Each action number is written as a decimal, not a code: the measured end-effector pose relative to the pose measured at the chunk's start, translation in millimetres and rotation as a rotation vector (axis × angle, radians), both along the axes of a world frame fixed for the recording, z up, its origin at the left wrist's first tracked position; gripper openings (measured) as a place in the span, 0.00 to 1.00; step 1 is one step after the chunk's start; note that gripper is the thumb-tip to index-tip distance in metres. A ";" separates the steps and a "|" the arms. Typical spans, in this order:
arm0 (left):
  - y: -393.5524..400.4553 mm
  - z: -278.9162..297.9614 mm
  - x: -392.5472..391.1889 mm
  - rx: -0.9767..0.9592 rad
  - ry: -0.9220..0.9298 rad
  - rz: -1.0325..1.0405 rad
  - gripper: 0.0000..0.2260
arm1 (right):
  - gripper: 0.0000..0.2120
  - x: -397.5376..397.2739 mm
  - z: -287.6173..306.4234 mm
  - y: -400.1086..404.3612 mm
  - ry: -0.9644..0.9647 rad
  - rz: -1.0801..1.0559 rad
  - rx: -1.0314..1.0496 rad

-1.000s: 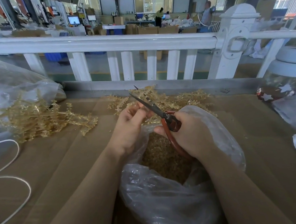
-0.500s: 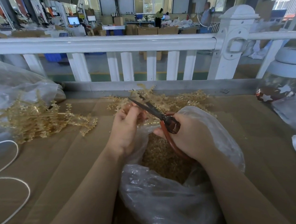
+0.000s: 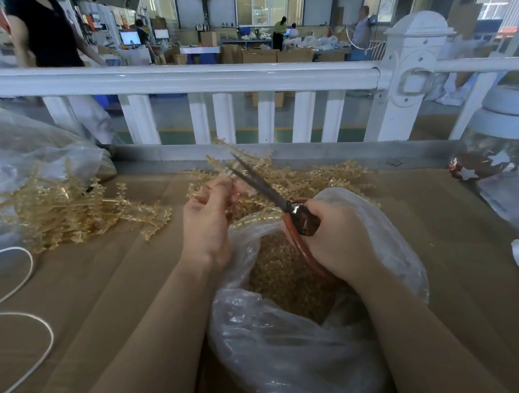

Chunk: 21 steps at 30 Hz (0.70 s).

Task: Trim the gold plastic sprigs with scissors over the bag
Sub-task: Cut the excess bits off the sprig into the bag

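Left hand [image 3: 206, 222]: fingers [image 3: 221, 183] curled, pinching a gold sprig [image 3: 219, 160] that rises toward 12 o'clock above the bag's far rim.

Right hand [image 3: 339, 237]: fingers wrapped round the red-brown handles of the scissors [image 3: 270, 192]; dark blades point toward 11 o'clock, slightly parted, tips at the held sprig just beside the left fingertips.

Bag [image 3: 291, 346]: clear plastic, mouth open, on the worktop [image 3: 121, 296] at 6 o'clock beneath both hands; holds a heap of small gold cuttings [image 3: 284, 280].

Loose sprig pile [image 3: 327, 177]: on the worktop at 12 to 1 o'clock, behind the bag.

Second sprig pile [image 3: 70, 208]: at 9 to 10 o'clock, spilling from another clear bag [image 3: 21, 150].

White cord [image 3: 34, 362]: looped at 8 o'clock.

White railing [image 3: 184, 79]: along the worktop's far edge.

Jar with white stars [image 3: 487, 158]: at 2 o'clock.
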<state>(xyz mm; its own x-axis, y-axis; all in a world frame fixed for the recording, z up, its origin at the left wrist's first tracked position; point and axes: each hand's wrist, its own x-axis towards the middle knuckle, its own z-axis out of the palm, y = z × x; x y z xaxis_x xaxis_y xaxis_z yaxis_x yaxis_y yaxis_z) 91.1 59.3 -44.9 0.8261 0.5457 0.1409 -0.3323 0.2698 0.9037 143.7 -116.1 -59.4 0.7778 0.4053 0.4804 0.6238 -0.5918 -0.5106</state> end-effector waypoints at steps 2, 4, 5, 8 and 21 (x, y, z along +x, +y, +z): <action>-4.0 0.6 -2.9 0.161 0.040 -0.050 0.09 | 0.06 1.4 1.6 0.0 0.118 0.024 0.159; -9.7 2.0 -5.2 0.267 0.070 -0.109 0.07 | 0.08 2.9 2.9 -1.0 0.203 0.059 0.335; -13.1 3.3 -6.3 0.300 0.077 -0.144 0.07 | 0.08 3.6 3.4 -1.7 0.219 0.064 0.398; -22.8 6.0 -8.6 0.334 0.049 -0.259 0.07 | 0.08 3.7 5.5 -1.0 0.265 0.072 0.483; -29.9 3.2 -8.2 0.161 0.013 -0.377 0.05 | 0.04 6.6 2.0 2.4 0.301 0.104 0.451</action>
<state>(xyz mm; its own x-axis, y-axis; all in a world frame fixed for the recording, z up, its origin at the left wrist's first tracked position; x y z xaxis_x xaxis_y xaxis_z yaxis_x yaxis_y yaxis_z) 82.9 29.3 -41.6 0.9662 0.1763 0.1878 -0.2254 0.2257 0.9478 150.3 -113.7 -57.4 0.8746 0.2926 0.3867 0.4543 -0.2159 -0.8643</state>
